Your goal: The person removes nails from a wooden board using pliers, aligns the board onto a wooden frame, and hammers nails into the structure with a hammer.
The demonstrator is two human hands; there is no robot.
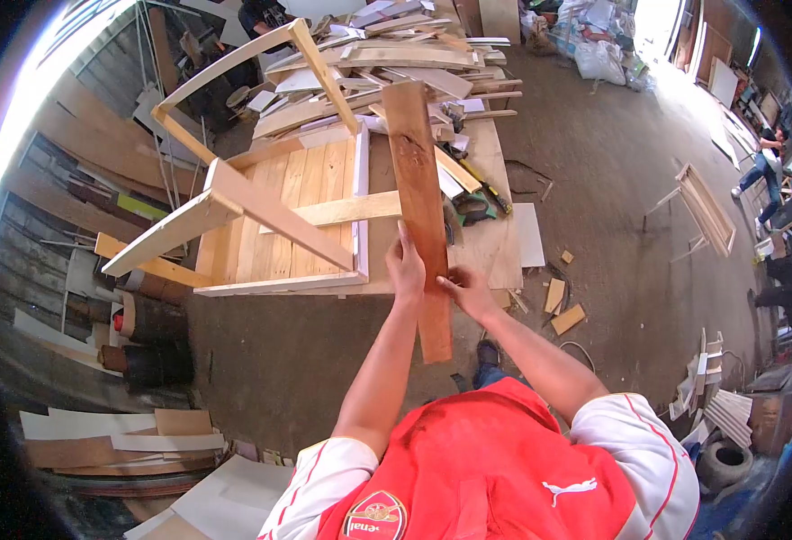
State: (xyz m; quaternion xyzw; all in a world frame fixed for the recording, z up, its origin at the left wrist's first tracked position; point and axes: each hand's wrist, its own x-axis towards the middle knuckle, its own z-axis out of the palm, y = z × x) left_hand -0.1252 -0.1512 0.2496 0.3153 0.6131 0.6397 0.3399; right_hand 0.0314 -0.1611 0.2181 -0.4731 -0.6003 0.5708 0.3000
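Observation:
A long reddish-brown wooden board (pixel 421 207) with a dark knot stands out in front of me, its far end over the workbench. My left hand (pixel 406 267) grips its left edge, fingers pointing up along it. On the opposite edge, slightly lower, my right hand (pixel 470 293) holds the board between thumb and fingers. Left of the board, an upturned wooden furniture frame (pixel 279 202) with slats and legs rests on the workbench (pixel 495 243). A pale wooden strip (pixel 346 211) runs from this frame to behind the board.
A heap of offcuts (pixel 396 58) covers the back of the workbench. Beside the board lie a green-handled tool (pixel 477 211) and a yellow-black tool (pixel 486 184). Wood scraps (pixel 567 319) lie on the floor at right. A small slatted frame (pixel 706 207) stands farther off, near another person (pixel 760 171).

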